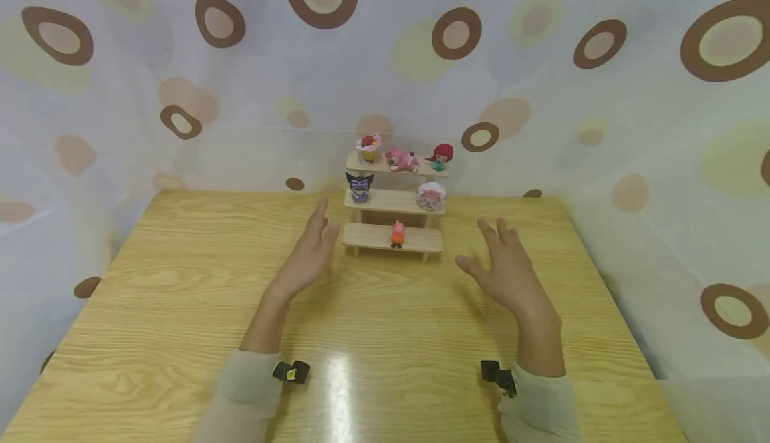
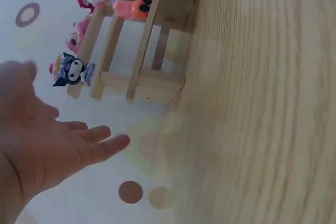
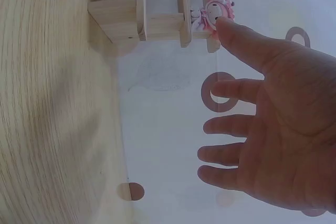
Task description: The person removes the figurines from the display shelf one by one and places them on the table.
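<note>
A three-step wooden display stand [image 1: 361,234] stands at the back of the table with small figurines on it. On the top step are a cupcake-like figurine [image 1: 369,148], a pink lying bear figurine [image 1: 402,160] and a red-haired figurine [image 1: 441,156]. The middle step bears a black-and-purple figurine [image 1: 360,188] and a white-and-pink figurine [image 1: 431,196]. A pig figurine in orange [image 1: 398,234] stands on the bottom step. My left hand [image 1: 308,252] is held left of the stand, my right hand [image 1: 505,269] right of it. Both have extended fingers, apart from the stand, holding nothing.
The wood-grain table [image 1: 373,336] reaches back to a white curtain [image 1: 252,95] with brown and beige rounded spots, which also hangs along both sides. Black straps [image 1: 291,371] with small devices are on both wrists, over the sleeves [image 1: 246,389].
</note>
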The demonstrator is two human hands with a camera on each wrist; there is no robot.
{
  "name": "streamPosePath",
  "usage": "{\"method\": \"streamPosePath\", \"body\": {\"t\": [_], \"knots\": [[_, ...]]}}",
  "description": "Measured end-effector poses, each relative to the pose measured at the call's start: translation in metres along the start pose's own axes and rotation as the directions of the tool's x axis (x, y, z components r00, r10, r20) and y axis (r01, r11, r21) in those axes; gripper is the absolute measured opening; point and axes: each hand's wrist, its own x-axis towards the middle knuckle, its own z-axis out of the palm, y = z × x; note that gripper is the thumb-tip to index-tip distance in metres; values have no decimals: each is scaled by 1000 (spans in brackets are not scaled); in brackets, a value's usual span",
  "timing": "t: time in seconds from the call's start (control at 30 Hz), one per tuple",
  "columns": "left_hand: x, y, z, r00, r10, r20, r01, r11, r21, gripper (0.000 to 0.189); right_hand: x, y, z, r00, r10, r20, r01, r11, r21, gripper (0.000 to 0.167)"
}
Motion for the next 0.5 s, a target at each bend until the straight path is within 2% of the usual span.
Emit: {"method": "streamPosePath", "body": {"t": [0.1,0.27,0.37,0.5], "knots": [[9,-6,3,999,-20,-46,11,984,-176,70,3,1,0,1000,-4,5,4,1000,-3,92],[22,-14,9,993,-35,-113,-5,940,-340,67,9,4,1,1000,-14,9,14,1000,9,91],[30,-18,15,993,-39,-112,-7,922,-388,68,11,5,3,1000,-17,15,17,999,32,91],[37,-18,25,995,-54,-81,19,923,-384,69,13,6,2,1000,-11,11,10,999,51,90]]}}
